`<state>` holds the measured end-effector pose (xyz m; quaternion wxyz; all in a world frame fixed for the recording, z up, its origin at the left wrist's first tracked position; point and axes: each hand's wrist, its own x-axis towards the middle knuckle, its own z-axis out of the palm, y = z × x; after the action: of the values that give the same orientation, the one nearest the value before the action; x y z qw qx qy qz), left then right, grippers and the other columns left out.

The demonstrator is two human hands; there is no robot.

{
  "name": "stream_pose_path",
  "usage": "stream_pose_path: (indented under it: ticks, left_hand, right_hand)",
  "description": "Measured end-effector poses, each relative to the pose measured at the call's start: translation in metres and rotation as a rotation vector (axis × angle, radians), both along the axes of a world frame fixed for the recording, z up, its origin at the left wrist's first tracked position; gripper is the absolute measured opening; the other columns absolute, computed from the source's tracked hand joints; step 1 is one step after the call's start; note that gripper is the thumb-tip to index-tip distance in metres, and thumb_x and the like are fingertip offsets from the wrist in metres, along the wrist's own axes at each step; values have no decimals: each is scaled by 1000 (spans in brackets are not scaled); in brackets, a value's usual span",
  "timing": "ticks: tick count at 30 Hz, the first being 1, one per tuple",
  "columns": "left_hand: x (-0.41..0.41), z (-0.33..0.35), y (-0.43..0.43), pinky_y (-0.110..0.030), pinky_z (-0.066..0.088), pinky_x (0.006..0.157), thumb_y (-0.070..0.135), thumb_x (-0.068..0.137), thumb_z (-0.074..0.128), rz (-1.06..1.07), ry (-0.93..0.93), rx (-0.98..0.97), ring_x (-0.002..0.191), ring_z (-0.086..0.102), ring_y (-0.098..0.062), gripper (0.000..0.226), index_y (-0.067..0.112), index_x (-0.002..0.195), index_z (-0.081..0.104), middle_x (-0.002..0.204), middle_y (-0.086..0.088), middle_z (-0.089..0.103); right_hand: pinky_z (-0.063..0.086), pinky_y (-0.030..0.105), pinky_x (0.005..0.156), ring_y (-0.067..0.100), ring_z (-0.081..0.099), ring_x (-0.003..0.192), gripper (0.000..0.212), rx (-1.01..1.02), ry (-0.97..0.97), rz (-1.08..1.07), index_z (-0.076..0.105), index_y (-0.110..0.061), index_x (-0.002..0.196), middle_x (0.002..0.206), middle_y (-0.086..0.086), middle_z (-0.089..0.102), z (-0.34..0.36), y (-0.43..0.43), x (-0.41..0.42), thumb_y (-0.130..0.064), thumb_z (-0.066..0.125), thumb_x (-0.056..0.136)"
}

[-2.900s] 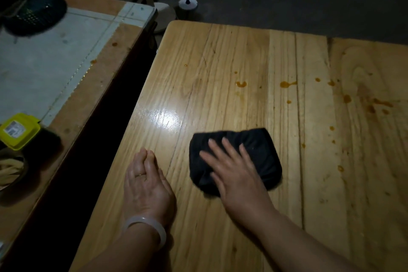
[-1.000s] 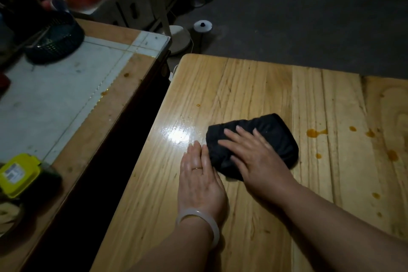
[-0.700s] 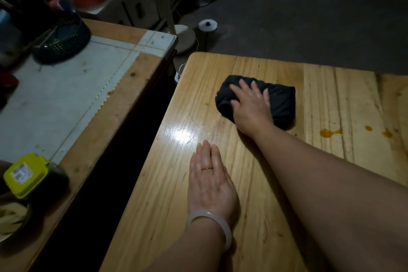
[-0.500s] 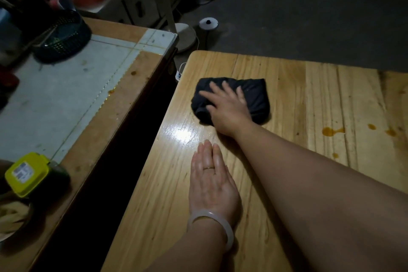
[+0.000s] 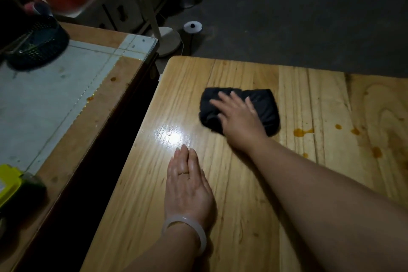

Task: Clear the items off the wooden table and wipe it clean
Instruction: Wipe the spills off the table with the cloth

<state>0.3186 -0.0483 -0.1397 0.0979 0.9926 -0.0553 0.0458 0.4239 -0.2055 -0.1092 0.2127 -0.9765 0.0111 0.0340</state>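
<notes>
- The right hand [image 5: 239, 120] is laid flat, fingers straight and spread, pressed on a folded black cloth [image 5: 263, 109]; nothing is clenched.
- The left hand [image 5: 187, 185] is rested palm-down on the wooden worktop [image 5: 309, 99], fingers straight and together, holding nothing.
- The cloth's near middle is hidden under the right palm.
- The cloth is set near the worktop's far left corner, with orange spills [image 5: 302, 132] just to its right.

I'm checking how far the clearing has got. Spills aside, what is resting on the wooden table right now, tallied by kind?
Black cloth: 1
Hands: 2, the left hand lying flat and the right hand pressing on the cloth
Total: 3
</notes>
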Motion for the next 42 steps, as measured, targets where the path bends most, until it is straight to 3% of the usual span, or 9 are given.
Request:
stream_pose_path:
  ticks: [7, 13, 18, 22, 27, 30, 39, 42]
  left_hand:
    - [-2, -1, -1, -37, 17, 110, 23, 93, 23, -2, 20, 8, 137, 32, -25, 53, 1, 137, 44, 147, -14, 38]
    - [-2, 0, 0, -32, 12, 112, 23, 93, 30, 4, 32, 30, 136, 35, -25, 50, 2, 137, 43, 145, -14, 39]
    - [-2, 3, 0, -30, 11, 111, 27, 97, 20, 2, 41, 15, 135, 30, -23, 52, 4, 136, 44, 144, -13, 40]
    - [0, 4, -1, -31, 14, 111, 23, 92, 28, -9, 22, -16, 134, 31, -23, 50, 2, 132, 50, 143, -13, 43]
    - [0, 6, -1, -33, 17, 109, 23, 91, 29, -14, 20, -39, 133, 30, -22, 50, 1, 131, 51, 142, -14, 44]
    - [-1, 6, 0, -32, 17, 109, 23, 91, 29, -15, 25, -38, 134, 30, -22, 50, 2, 132, 50, 143, -13, 43]
    - [-4, 8, -2, -31, 11, 114, 25, 93, 24, 8, 36, -33, 136, 28, -22, 53, 3, 135, 46, 146, -13, 39]
    - [-6, 9, -2, -27, 10, 116, 32, 93, 16, 16, 50, -36, 139, 21, -19, 59, 7, 141, 39, 151, -9, 31]
  right_hand:
    - [-11, 48, 119, 20, -6, 150, 49, -41, 91, -290, 23, -39, 150, 163, -7, 4, 3, 6, 33, -30, 34, 103]
    - [-14, 46, 118, 17, -6, 150, 49, -3, 54, 143, 26, -41, 149, 163, -10, 5, 7, 73, 8, -33, 38, 102]
    - [-14, 40, 119, 11, -6, 149, 48, -3, 54, 260, 24, -40, 150, 162, -14, 6, 2, 62, 7, -34, 33, 104]
    - [-7, 43, 119, 15, -4, 150, 50, -87, 94, 139, 18, -38, 152, 163, -12, 3, 5, 21, 38, -35, 31, 104]
    - [-10, 45, 119, 20, -13, 149, 52, -112, 183, -166, 7, -37, 154, 163, -6, -9, 2, -34, 59, -38, 23, 105]
    - [-10, 46, 119, 21, -11, 149, 51, -117, 170, -216, 9, -37, 154, 163, -5, -7, 0, -31, 55, -36, 23, 105]
    - [-14, 38, 119, 14, -9, 149, 49, -31, 72, -55, 17, -37, 152, 163, -10, 1, 4, 10, -49, -31, 28, 105]
    - [0, 39, 119, 18, 10, 149, 48, -42, 12, -74, 34, -32, 148, 160, -5, 21, 1, 28, -109, -31, 29, 100]
